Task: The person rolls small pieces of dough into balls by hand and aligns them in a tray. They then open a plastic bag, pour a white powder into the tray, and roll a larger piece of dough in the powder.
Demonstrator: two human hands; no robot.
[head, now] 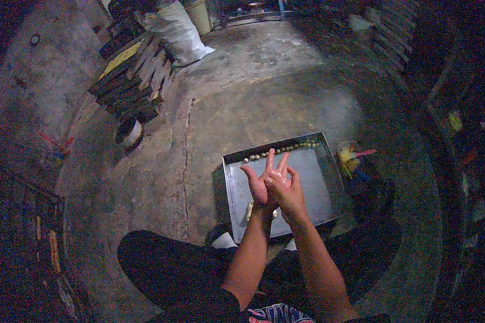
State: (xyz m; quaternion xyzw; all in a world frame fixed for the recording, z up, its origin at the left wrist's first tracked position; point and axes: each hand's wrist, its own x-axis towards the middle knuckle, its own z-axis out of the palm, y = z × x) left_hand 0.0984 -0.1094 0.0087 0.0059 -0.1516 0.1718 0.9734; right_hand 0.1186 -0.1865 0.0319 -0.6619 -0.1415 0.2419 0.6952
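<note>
Palm up and fingers spread, my left hand (260,189) is over a shallow square metal tray (307,177). My right hand (293,193) lies across the left palm, touching it. Both hands look wet or oily. A small pale round spot shows between them; I cannot tell whether it is a fingertip or a ball. Small pale balls (257,157) sit in a row along the tray's far wall. Near the tray's front left lies a pale elongated piece (249,210), partly hidden by my left forearm. Another pale piece (275,213) shows between my forearms.
Right of the tray stands a clear container (348,146) with yellowish contents and a pink-handled brush (365,153). A round pot (129,132) is on the concrete floor (234,113) at left. Behind it are stacked wood pieces (145,72) and a white sack (182,36).
</note>
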